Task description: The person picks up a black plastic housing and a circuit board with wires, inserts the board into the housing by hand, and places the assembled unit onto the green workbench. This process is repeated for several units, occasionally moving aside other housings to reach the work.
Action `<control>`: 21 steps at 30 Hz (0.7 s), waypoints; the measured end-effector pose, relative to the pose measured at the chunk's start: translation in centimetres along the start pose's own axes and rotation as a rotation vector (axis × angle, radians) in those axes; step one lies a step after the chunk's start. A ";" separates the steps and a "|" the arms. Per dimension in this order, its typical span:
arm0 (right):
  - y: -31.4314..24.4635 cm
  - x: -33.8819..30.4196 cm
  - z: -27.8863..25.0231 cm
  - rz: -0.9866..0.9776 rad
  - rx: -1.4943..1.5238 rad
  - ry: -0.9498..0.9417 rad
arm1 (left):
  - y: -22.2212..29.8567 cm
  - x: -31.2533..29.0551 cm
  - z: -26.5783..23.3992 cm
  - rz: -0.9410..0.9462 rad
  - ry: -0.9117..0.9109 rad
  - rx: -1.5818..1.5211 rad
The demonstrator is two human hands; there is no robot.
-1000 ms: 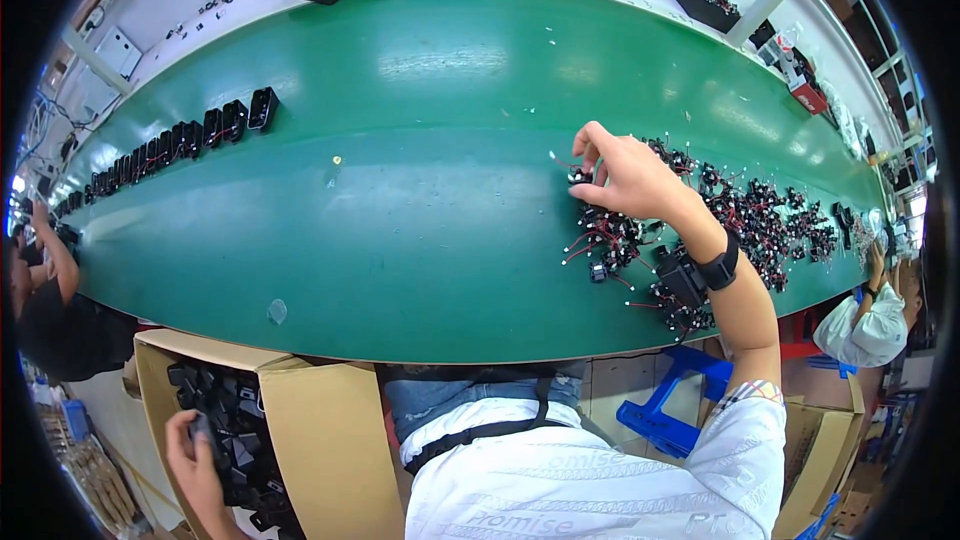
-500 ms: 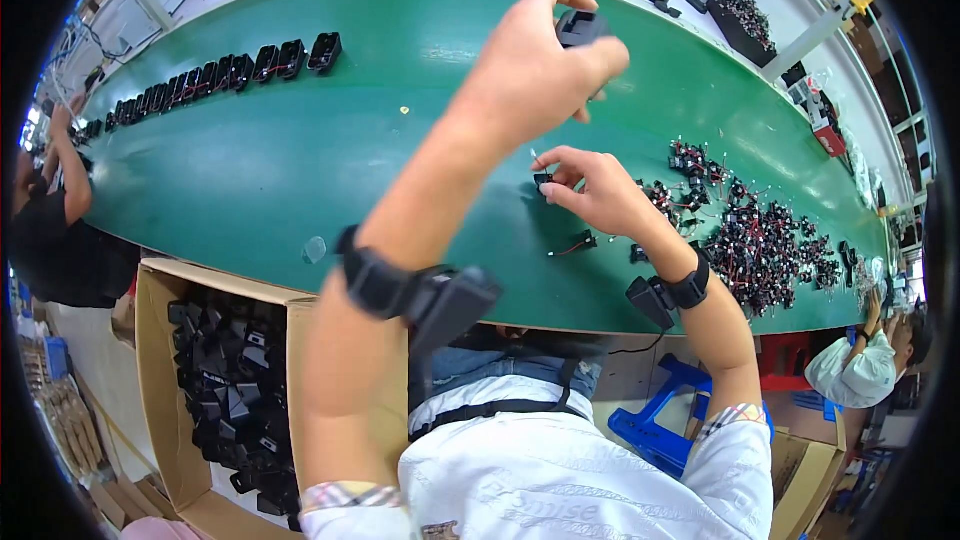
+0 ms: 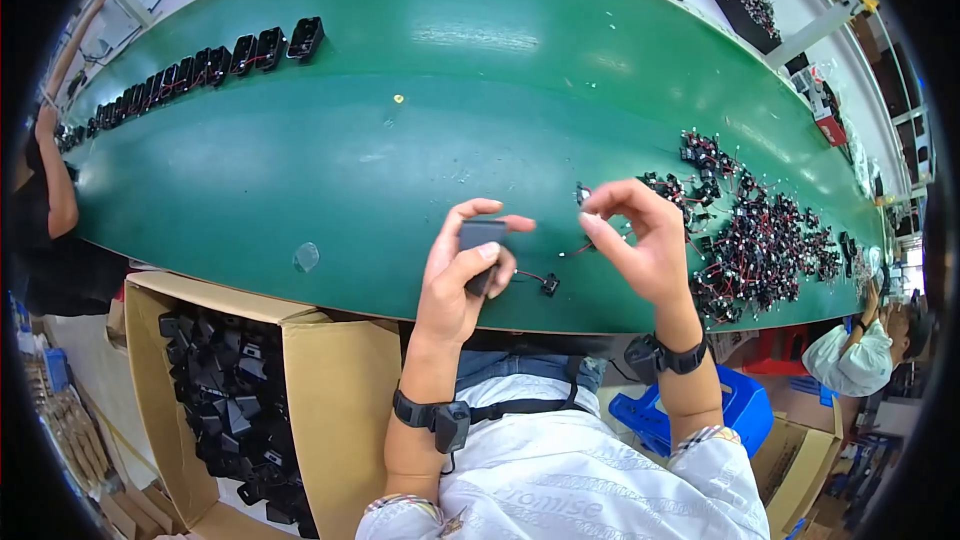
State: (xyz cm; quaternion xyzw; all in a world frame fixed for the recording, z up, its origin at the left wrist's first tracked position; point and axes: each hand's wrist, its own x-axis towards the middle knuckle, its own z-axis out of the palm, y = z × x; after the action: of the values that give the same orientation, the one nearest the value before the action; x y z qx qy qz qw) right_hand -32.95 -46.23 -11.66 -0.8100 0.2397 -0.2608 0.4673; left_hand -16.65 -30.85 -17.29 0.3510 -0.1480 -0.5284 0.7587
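My left hand (image 3: 458,275) is closed around a dark grey plastic housing (image 3: 483,233), held above the near part of the green table. Its thumb lies on the front and its index finger stretches to the right. Beside these fingers is a small black wired part (image 3: 550,285) with a thin red wire running toward the hand; whether it joins the housing I cannot tell. To the right, my right hand (image 3: 645,240) is raised with thumb and index finger close together at another small black part (image 3: 583,196) with a pale tip. Its other fingers are curled.
A heap of small wired parts (image 3: 770,245) covers the table's right side. Black open housings (image 3: 210,67) stand in a row at far left. A cardboard box (image 3: 340,390) of black housings stands below left. Co-workers (image 3: 45,190) sit at either end; a blue stool (image 3: 735,410) is at right.
My left hand has come back from the far side with the housing, now low and near the table's front edge. My right hand has shifted right and nearer. A wired part now shows between them.
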 end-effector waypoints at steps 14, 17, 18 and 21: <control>-2.8 -2.4 1.1 0.208 0.714 -0.112 | 0.0 -0.1 1.4 0.075 -0.117 0.184; -3.1 -2.4 0.2 0.213 0.787 -0.079 | -0.2 -0.2 1.1 0.062 -0.282 0.064; -2.8 -2.4 0.1 0.158 0.843 -0.100 | -0.4 -0.2 1.5 0.086 -0.320 0.010; -2.9 -2.7 0.6 0.124 0.924 -0.068 | -1.1 -0.2 1.9 0.126 -0.298 -0.054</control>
State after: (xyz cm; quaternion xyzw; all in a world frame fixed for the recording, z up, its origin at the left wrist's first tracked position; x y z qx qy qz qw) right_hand -34.14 -42.86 -9.87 -0.5095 0.1309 -0.2849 0.8013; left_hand -18.66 -31.57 -16.71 0.2385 -0.2663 -0.5298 0.7691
